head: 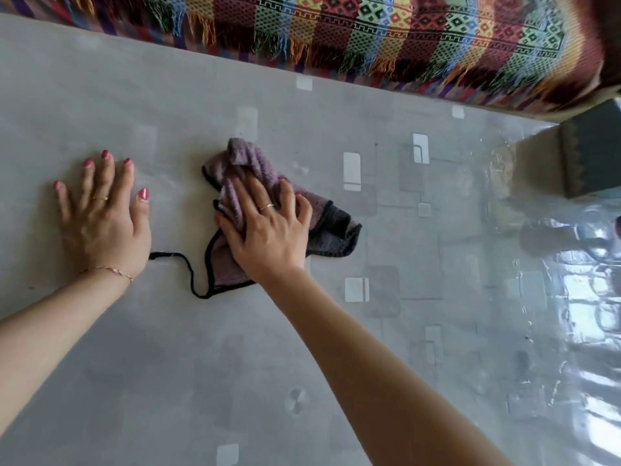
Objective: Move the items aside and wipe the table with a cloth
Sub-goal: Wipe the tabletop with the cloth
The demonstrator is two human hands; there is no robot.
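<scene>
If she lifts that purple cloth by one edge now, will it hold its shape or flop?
Probably flop: the purple cloth lies crumpled in soft folds under the right hand. It looks light, likely sliding easily on the glossy table. Its loose black trim trails out and may drag or snag.

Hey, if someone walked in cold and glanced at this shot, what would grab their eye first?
Probably the right hand pressed flat on a crumpled purple cloth mid-table, a loose black trim thread trailing from the cloth toward the left hand, which lies spread and flat on the grey table. Next, the bright patterned, fringed blanket along the far edge, and the strong glare on the glossy surface at right.
</scene>
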